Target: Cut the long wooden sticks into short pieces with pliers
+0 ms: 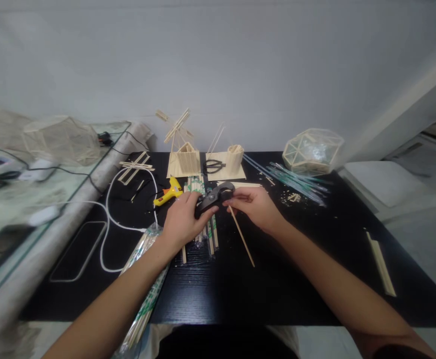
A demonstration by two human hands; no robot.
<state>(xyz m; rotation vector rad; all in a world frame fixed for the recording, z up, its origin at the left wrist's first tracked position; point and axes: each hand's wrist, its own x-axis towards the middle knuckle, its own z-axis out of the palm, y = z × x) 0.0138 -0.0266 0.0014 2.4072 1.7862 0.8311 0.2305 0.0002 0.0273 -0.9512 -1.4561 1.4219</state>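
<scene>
wooden stick (242, 237), pinched by the nearer right hand (257, 205), runs from eleven to five o'clock; left hand (180, 222) grips black cutters (209, 201) by its eleven-o'clock end.

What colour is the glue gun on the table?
The glue gun is mostly yellow; the head view shows it best.

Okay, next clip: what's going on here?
Someone at a black table grips a dark hand tool in the left hand. The right hand pinches a thin wooden stick near its upper end, beside the tool's head. A yellow glue gun lies nearby, and a small stick-built house stands toward the wall.
</scene>
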